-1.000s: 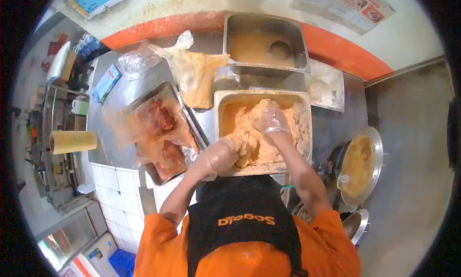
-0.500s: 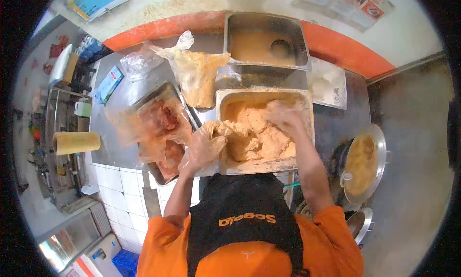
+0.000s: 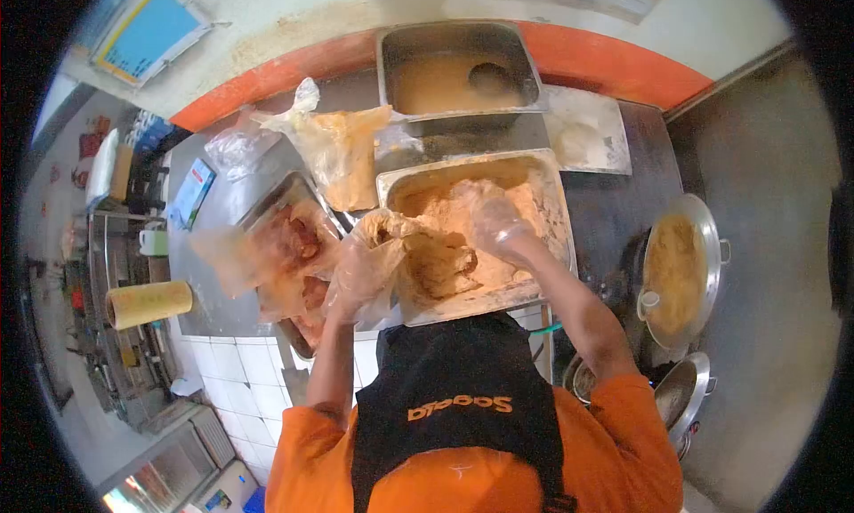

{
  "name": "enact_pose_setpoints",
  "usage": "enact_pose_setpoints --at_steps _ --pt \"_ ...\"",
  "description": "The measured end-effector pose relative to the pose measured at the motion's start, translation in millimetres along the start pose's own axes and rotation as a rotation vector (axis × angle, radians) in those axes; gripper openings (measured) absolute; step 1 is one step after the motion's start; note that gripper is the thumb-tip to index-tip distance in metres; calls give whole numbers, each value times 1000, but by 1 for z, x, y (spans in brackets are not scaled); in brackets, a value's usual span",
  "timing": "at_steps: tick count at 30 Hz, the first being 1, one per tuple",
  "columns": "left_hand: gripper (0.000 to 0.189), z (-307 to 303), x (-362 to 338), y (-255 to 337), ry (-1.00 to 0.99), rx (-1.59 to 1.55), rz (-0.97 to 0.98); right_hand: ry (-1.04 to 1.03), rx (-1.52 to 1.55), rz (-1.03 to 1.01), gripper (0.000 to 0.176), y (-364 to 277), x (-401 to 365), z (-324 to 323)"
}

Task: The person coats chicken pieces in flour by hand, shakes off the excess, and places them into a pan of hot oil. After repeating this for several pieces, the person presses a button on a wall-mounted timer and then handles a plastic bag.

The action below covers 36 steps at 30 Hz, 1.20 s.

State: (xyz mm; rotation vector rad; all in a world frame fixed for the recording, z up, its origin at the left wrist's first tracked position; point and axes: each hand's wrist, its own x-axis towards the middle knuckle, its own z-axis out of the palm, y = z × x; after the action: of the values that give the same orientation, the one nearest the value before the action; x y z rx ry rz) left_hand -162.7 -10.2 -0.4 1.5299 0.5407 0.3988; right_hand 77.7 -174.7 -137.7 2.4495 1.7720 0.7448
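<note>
A metal pan (image 3: 567,237) of orange-tinted flour (image 3: 525,277) stands in front of me, with clumpy coated pieces (image 3: 440,268) in its left half. At the pan's left rim, my left hand (image 3: 363,260) wears a thin clear glove caked with flour. Its fingers are curled closed; what lies inside them is hidden. My right hand (image 3: 494,218), also gloved, rests on the flour near the middle with its fingers stretched forward and dusted over. Left of the pan, a tray (image 3: 307,177) holds reddish raw meat (image 3: 302,237), partly covered by a clear plastic bag (image 3: 233,257).
Behind the flour pan sits a deeper pan (image 3: 534,64) of cloudy orange liquid with a dark round thing inside. A plastic bag of orange powder (image 3: 347,157) stands left of it. A wide pot (image 3: 712,273) is at the right, a yellow roll (image 3: 149,305) at the left.
My right hand has moved left and toward me over the flour. My left hand stays by the pan's left rim, still curled. The whole view has shifted slightly.
</note>
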Motion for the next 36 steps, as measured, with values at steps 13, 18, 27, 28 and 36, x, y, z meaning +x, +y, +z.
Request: enact_pose_setpoints --at_steps 13,18,27,28,36 --pt "17 -14 12 35 25 456 202 -737 1140 486 41 -4 17 -12" --pt "19 -8 28 41 -64 169 170 -153 1189 329 21 -16 -10 23" --pt "18 109 62 91 -472 69 345 -114 997 883 44 178 -97 -165" --pt "18 133 68 101 -466 247 429 -179 1089 957 45 203 -122 -212" --pt "17 408 64 195 -666 498 179 -45 677 1420 26 326 -375 -194"
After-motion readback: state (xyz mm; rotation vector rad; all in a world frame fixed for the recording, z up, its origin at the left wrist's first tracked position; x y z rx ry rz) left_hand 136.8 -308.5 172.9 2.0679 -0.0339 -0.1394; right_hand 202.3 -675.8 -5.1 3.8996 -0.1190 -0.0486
